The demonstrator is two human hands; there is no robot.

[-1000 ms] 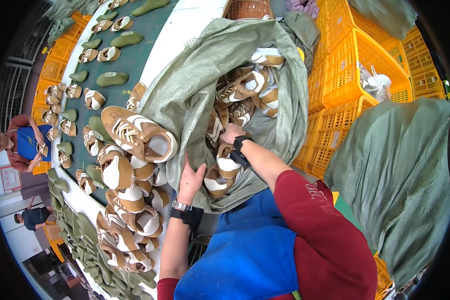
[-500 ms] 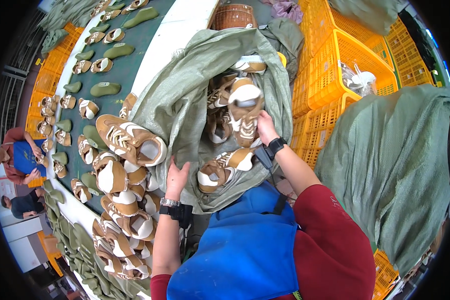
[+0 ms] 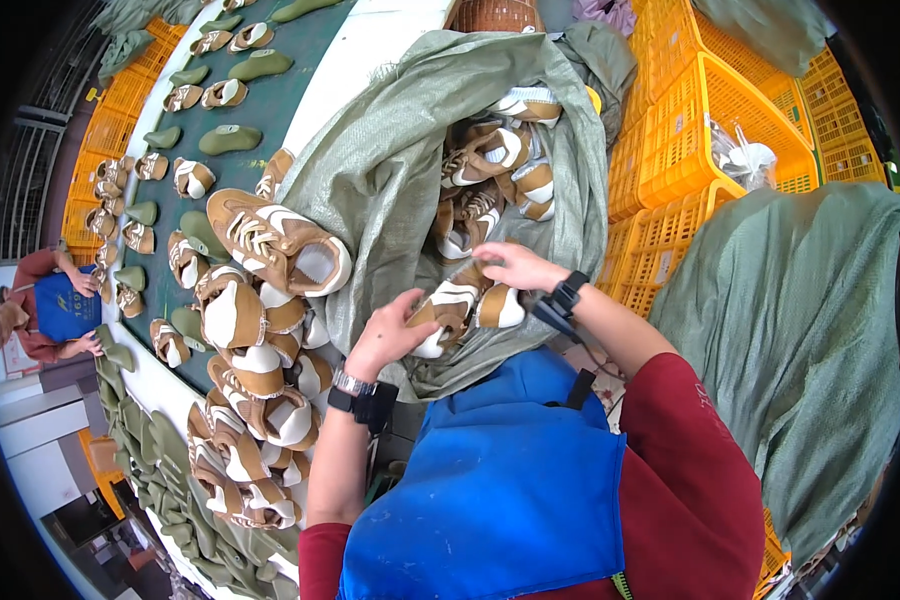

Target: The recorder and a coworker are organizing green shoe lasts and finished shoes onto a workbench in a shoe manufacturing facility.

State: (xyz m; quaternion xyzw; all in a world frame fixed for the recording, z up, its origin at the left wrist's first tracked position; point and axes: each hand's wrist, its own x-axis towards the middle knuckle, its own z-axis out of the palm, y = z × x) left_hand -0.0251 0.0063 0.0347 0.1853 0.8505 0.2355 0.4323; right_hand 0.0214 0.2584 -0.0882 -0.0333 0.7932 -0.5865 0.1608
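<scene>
Tan-and-white sneaker uppers lie inside the open mouth of a grey-green woven sack (image 3: 390,150) before me. My left hand (image 3: 388,335) is at the sack's near side, fingers and thumb apart, beside the white end of a brown-and-white sneaker upper (image 3: 452,305). Just above that shoe and another white-ended upper (image 3: 500,307) is my right hand (image 3: 518,267), its fingers spread loosely leftward; whether they touch the shoes is hard to tell. Farther in, more uppers (image 3: 495,155) are heaped in the sack. A larger tan sneaker (image 3: 278,245) rests at the left against the sack.
Stacked tan-and-white uppers (image 3: 260,400) stand on the left along a green conveyor (image 3: 270,110) with green shoe lasts (image 3: 230,138). Yellow crates (image 3: 680,140) and a covered grey-green heap (image 3: 780,330) are at the right. A person in a blue apron (image 3: 65,305) works at far left.
My right hand has come down and left, letting go of the upper it held up. My left hand has moved right, toward the near uppers. The view has shifted slightly.
</scene>
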